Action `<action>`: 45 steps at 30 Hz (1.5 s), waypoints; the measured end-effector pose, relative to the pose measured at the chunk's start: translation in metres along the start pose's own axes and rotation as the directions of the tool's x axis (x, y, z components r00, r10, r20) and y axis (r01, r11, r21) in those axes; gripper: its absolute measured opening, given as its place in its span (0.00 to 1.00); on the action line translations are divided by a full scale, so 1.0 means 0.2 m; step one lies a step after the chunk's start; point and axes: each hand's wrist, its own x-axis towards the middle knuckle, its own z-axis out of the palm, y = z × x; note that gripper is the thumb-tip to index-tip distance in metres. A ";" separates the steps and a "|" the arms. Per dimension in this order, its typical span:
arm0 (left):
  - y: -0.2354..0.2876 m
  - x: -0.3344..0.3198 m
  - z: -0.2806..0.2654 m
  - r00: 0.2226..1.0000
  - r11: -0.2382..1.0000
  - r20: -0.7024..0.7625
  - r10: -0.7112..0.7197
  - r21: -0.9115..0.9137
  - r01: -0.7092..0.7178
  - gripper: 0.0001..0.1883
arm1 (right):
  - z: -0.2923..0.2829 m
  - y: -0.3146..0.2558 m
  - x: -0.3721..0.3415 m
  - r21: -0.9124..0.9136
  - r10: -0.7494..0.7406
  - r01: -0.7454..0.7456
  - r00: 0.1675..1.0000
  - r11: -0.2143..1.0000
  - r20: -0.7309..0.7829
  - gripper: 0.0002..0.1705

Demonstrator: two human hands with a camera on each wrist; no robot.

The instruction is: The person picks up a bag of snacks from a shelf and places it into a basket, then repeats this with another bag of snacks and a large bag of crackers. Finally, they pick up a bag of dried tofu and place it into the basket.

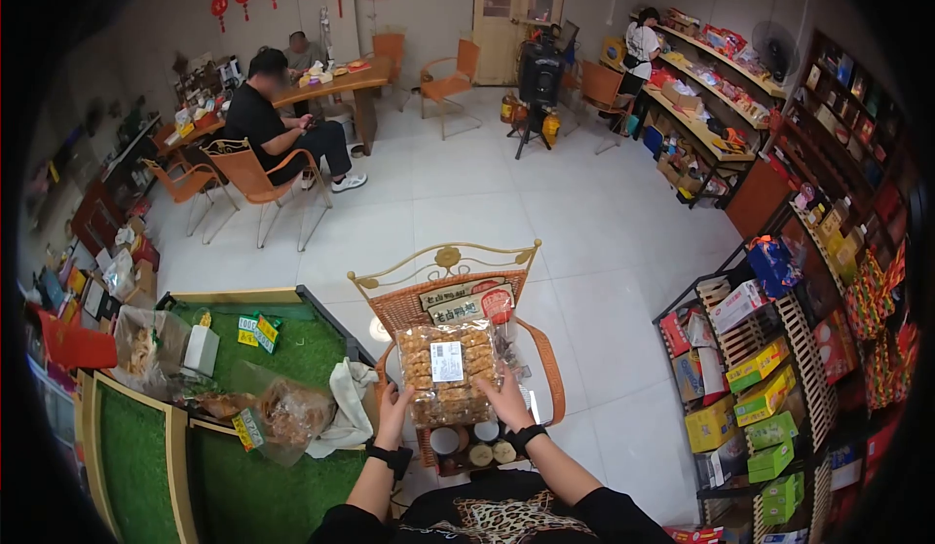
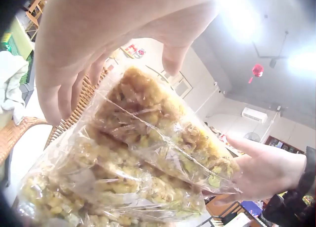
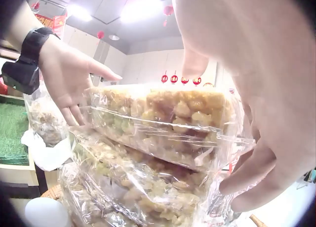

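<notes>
A clear-wrapped pack of golden, lumpy snack blocks with a white label is held up over a wicker armchair. The left hand grips its left side and the right hand its right side. In the left wrist view the wrapped blocks lie below the left hand, thumb near the top edge. In the right wrist view the right hand curls around the near end of the stacked blocks. Printed packs lean on the chair back.
Round-lidded jars are on the chair's lower part. Left stands a green-lined bin with bagged goods and a white cloth. Racks of boxes stand right. Beyond are a seated person, chairs and a wooden table.
</notes>
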 end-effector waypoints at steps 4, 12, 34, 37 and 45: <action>0.02 -0.11 -0.12 0.997 0.993 -0.029 -0.072 0.087 0.074 0.43 | -0.10 -0.08 -0.09 0.106 -0.011 0.017 0.998 0.994 -0.060 0.44; 0.07 -0.53 -0.42 0.992 0.996 -0.094 -0.083 -0.048 0.079 0.40 | -0.48 -0.03 -0.48 0.283 0.216 -0.121 0.917 0.952 -0.336 0.36; -0.15 -1.33 -0.65 0.976 0.984 -0.209 -0.067 -0.173 0.031 0.28 | -0.49 -0.10 -1.11 0.310 0.175 -0.138 0.980 0.941 -0.095 0.20; -0.23 -1.44 -0.59 0.961 0.976 -0.271 -0.056 -0.216 -0.004 0.27 | -0.57 -0.12 -1.13 0.296 0.139 -0.117 0.989 0.948 -0.051 0.20; -0.55 -1.77 -0.25 0.923 0.987 -0.379 -0.061 -0.159 0.001 0.30 | -0.96 0.15 -1.30 0.115 0.208 -0.213 0.977 0.970 0.051 0.19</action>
